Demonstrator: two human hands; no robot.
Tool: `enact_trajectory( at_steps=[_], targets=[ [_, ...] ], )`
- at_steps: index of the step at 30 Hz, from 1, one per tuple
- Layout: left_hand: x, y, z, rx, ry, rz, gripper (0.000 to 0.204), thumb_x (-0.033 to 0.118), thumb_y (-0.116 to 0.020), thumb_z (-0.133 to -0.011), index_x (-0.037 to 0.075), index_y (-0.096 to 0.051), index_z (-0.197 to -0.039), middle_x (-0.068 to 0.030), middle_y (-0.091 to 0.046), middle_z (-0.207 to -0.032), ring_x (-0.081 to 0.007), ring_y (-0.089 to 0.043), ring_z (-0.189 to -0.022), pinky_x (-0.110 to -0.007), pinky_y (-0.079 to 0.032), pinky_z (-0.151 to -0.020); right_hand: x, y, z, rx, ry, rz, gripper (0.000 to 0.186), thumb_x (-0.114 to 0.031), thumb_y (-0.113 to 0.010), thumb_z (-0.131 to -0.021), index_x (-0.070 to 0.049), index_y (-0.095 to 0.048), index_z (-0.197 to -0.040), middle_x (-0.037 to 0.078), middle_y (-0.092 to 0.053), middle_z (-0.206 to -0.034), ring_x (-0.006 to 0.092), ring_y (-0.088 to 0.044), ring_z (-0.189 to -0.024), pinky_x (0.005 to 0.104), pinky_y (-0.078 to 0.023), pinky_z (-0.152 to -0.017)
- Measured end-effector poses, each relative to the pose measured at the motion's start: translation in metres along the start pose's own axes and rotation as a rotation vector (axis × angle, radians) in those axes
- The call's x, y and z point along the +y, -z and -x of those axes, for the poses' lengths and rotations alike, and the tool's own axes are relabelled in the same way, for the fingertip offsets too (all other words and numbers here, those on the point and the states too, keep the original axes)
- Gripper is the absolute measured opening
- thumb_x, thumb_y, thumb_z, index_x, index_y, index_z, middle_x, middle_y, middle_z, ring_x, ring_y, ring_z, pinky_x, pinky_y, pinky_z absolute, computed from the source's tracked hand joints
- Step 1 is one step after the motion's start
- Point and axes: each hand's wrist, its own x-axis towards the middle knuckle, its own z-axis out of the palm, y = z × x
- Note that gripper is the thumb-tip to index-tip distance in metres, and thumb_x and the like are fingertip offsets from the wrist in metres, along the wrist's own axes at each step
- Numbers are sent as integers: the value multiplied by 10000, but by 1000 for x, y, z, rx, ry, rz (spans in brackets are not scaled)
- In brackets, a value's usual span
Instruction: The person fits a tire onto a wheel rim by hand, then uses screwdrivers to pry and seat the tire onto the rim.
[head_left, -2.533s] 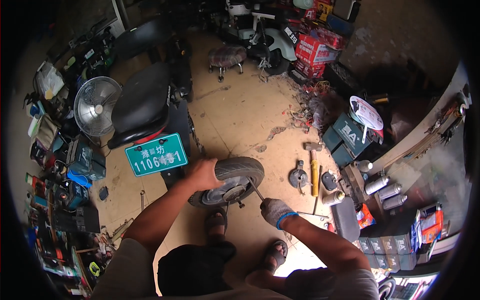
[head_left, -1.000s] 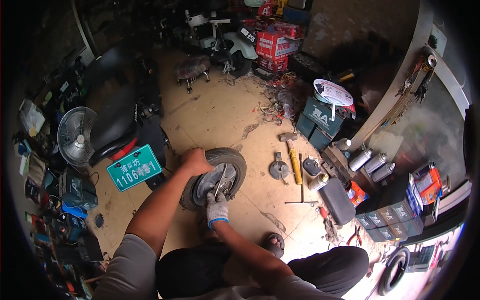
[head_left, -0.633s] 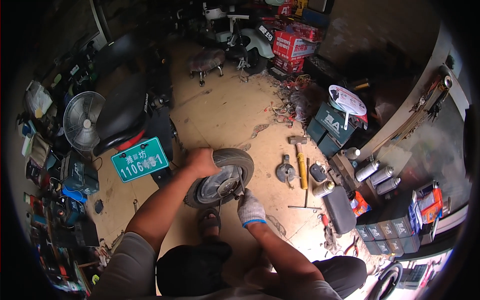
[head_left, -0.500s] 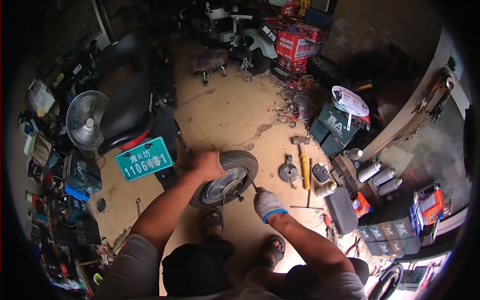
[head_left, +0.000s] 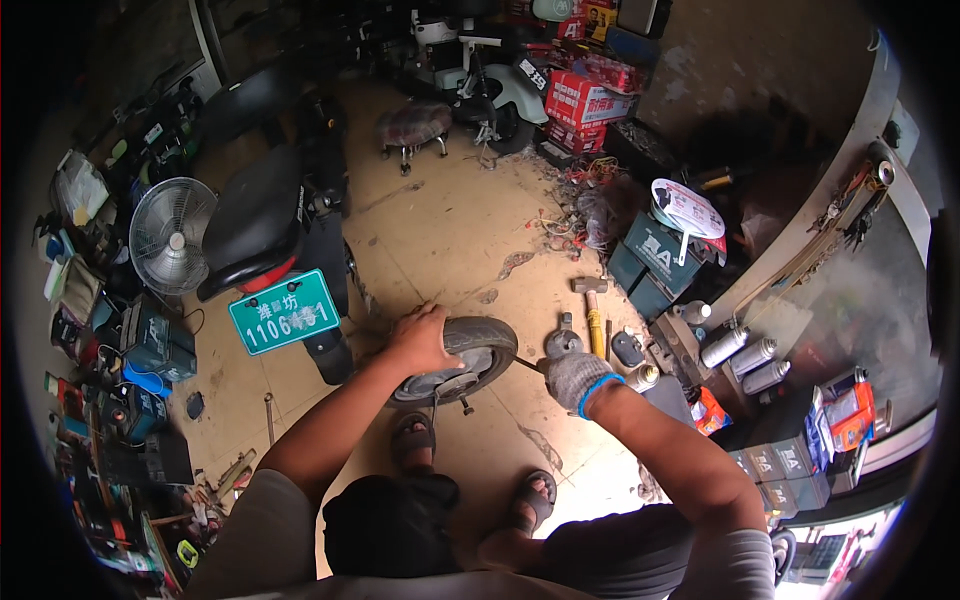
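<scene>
My bare left hand [head_left: 422, 342] grips the upper left of a small black tyre [head_left: 495, 345] on a dark metal wheel [head_left: 450, 378], which is tilted above my sandalled feet. My right hand [head_left: 572, 382], in a grey knit glove with a blue cuff, is closed round a thin metal bar [head_left: 525, 362] that meets the tyre's right side at the rim. A short rod hangs below the wheel. Just beyond my right hand lie a round metal part [head_left: 563, 340] and a yellow-handled hammer [head_left: 595, 325].
A scooter seat [head_left: 262, 210] with a green plate and a fan [head_left: 172, 240] are at left. A stool [head_left: 414, 124], white scooter [head_left: 522, 88] and red boxes [head_left: 578, 100] stand behind. Batteries [head_left: 650, 260], spray cans [head_left: 740, 355] and cluttered tools line the right.
My right hand with the bar has swung from over the wheel's hub out to the right and up. The wheel looks more tilted. My left hand still grips the tyre.
</scene>
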Motion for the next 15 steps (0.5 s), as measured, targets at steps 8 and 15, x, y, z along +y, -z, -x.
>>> enact_trajectory(
  at_steps=[8, 15],
  targets=[
    [-31, -33, 82, 254, 227, 95, 893, 357, -997, -666, 28, -559, -1371, -244, -630, -1336, -452, -609, -1267, -529, -510, -1071, 2, -14, 18, 42, 33, -83, 260, -146, -582, -974, -55, -749, -1150, 249, -786, -1035, 426, -772, -987, 524, -610, -850],
    [-66, -56, 51, 261, 89, 133, 845, 235, -1009, -560, -8, -647, -1283, -284, -748, -1134, -475, -720, -1102, -519, -585, -956, 9, -11, 3, 84, -14, -124, 273, -166, -650, -926, -49, -840, -1083, 212, -807, -1108, 386, -785, -1066, 492, -634, -890]
  ],
)
